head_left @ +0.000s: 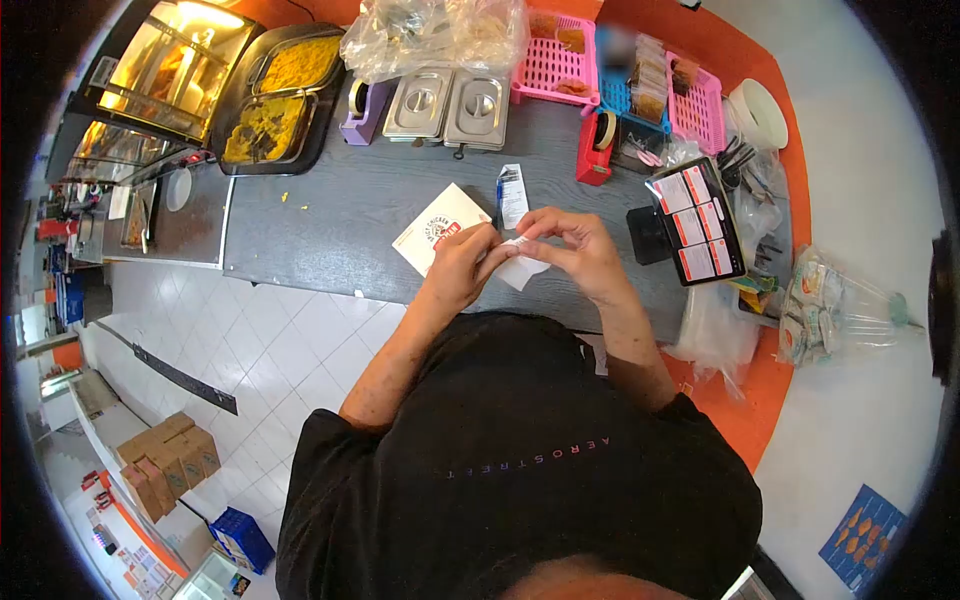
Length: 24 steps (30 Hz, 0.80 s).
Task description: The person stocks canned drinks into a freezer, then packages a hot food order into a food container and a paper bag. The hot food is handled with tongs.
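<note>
Between my two hands, close to the counter's front edge, is a small piece of white paper [520,270]. My left hand [464,262] pinches its left side with thumb and finger. The fingers of my right hand [575,248] are closed on its upper right part, and the paper's lower end hangs free. Just left of my hands, a cream box printed with a chicken logo [430,232] rests on the dark counter [330,225]. Beyond my fingers lies a printed paper slip [512,195] with a blue pen-like item along its left edge, partly hidden.
At the back stand trays of yellow food [265,128], a purple tape dispenser [366,112], lidded steel containers [475,108] and a pink basket [553,62]. To the right are a red tape dispenser [597,148] and a tablet on a stand [697,220]. A heated display cabinet [170,70] occupies the left.
</note>
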Motion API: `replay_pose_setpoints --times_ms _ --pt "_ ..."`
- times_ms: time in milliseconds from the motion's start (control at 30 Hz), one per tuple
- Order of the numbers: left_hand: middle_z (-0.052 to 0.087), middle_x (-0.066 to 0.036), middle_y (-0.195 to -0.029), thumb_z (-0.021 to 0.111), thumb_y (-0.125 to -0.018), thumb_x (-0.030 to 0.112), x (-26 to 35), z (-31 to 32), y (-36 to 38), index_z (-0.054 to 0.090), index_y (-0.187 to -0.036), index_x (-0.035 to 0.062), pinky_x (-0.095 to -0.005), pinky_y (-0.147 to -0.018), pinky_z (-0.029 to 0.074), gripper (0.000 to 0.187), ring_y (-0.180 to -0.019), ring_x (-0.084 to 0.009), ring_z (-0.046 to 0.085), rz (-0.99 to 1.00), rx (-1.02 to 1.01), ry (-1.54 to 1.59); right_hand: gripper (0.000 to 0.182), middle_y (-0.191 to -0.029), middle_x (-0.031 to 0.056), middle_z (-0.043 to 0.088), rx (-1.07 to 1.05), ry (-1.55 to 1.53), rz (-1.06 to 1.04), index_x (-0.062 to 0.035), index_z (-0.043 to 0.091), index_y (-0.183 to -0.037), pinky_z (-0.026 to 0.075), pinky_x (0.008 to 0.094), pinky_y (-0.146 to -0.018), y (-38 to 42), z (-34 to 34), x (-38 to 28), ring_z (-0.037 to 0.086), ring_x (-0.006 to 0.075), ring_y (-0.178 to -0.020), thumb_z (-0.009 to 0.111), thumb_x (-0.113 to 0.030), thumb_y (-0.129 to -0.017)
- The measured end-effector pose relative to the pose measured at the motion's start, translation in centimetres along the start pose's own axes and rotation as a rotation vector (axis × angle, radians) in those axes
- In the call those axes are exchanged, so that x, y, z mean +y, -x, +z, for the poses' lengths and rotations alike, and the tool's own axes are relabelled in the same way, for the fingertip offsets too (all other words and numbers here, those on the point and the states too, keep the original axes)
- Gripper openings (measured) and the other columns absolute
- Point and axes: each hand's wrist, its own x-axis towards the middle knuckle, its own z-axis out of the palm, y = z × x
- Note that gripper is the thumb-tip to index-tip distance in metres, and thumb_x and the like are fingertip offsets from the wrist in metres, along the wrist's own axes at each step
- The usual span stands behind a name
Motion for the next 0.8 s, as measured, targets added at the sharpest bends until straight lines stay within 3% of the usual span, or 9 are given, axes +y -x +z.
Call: replay_pose_setpoints --times_ms 100,167,200,367,433,467,633,700,800 --pt "0.055 -0.013 -0.068 0.071 -0.080 0.014 -2.5 0.4 0.5 0.051 -0.079 -0.0007 -0.0353 -0.057 0.043 0.024 -0.065 -0.0293 0.059 -0.054 -0.165 0.024 0.017 -0.096 0.0048 0.066 0.230 -0.225 0.007 -0.0037 0.066 -0.099 0.044 0.0266 -0.076 0.0 0.2 0.0 0.059 0.0110 -0.087 0.067 -0.008 -0.083" --pt "0.060 -0.015 -0.077 0.074 -0.076 0.017 -4.2 2.3 0.2 0.057 -0.086 -0.0010 -0.0350 -0.063 0.046 0.026 -0.074 -0.0306 0.061 -0.089 -0.170 0.026 0.019 -0.096 0.0049 0.065 0.373 -0.271 -0.014 -0.0025 0.065 -0.102 0.045 0.0250 -0.074 -0.6 -1.7 0.2 0.059 0.0104 -0.086 0.065 -0.006 -0.083" --pt "0.063 -0.015 -0.088 0.073 -0.076 0.017 -5.4 3.9 0.0 0.061 -0.102 -0.0002 -0.0369 -0.073 0.048 0.033 -0.084 -0.0300 0.061 0.045 -0.117 -0.118 0.022 -0.096 0.0049 0.065 0.520 -0.319 -0.037 -0.0012 0.063 -0.105 0.045 0.0233 -0.072 -0.8 -2.7 0.3 0.058 0.0098 -0.084 0.064 -0.004 -0.084" --pt "0.062 -0.012 -0.105 0.066 -0.084 0.022 -4.2 5.7 -1.4 0.047 -0.131 0.0040 -0.0337 -0.091 0.043 0.054 -0.100 -0.0302 0.059 -0.028 -0.050 -0.657 0.032 -0.095 0.0029 0.060 0.310 -0.104 0.017 -0.0019 0.062 -0.114 0.046 0.0240 -0.077 -0.5 -4.8 -2.6 0.058 0.0100 -0.084 0.061 0.003 -0.083" --pt "0.062 -0.012 -0.106 0.062 -0.089 0.019 -2.3 4.3 -2.9 0.046 -0.130 0.0009 -0.0301 -0.091 0.042 0.048 -0.103 -0.0216 0.057 -0.256 -0.158 0.322 0.040 -0.101 0.0040 0.052 0.138 0.058 -0.024 -0.0029 0.060 -0.118 0.047 0.0248 -0.083 -0.3 -4.1 -2.7 0.057 0.0116 -0.084 0.061 0.009 -0.080" --pt "0.064 -0.012 -0.101 0.061 -0.091 0.015 -2.0 4.3 -3.0 0.053 -0.121 -0.0022 -0.0249 -0.083 0.045 0.036 -0.094 -0.0122 0.059 -0.301 -0.099 0.662 0.049 -0.107 0.0055 0.046 0.099 0.008 0.002 -0.0042 0.056 -0.123 0.047 0.0264 -0.087 -0.3 -3.4 -2.9 0.059 0.0141 -0.090 0.061 0.014 -0.077" --pt "0.067 -0.007 -0.089 0.063 -0.089 0.009 -2.2 2.8 -2.3 0.060 -0.102 -0.0036 -0.0220 -0.072 0.049 0.018 -0.079 -0.0094 0.061 -0.418 -0.019 0.722 0.053 -0.104 0.0065 0.052 0.182 -0.133 0.007 -0.0052 0.048 -0.128 0.051 0.0289 -0.084 -1.4 -0.8 -1.8 0.060 0.0164 -0.101 0.063 0.010 -0.079" --pt "0.067 -0.007 -0.087 0.062 -0.090 0.008 -2.4 2.3 -1.5 0.059 -0.104 -0.0042 -0.0236 -0.068 0.050 0.019 -0.079 -0.0110 0.062 -0.365 0.144 0.677 0.050 -0.093 0.0066 0.061 0.149 -0.230 0.206 -0.0055 0.047 -0.128 0.051 0.0264 -0.075 -2.4 -0.5 0.4 0.063 0.0150 -0.091 0.063 0.006 -0.081" --pt "0.067 -0.009 -0.088 0.061 -0.090 0.008 -4.8 1.6 0.9 0.056 -0.110 -0.0023 -0.0235 -0.063 0.051 0.023 -0.076 -0.0114 0.063 -0.404 0.197 0.529 0.042 -0.083 0.0068 0.066 0.164 -0.347 0.263 -0.0058 0.046 -0.121 0.048 0.0229 -0.066 -3.6 0.8 4.8 0.064 0.0136 -0.080 0.063 0.002 -0.083"
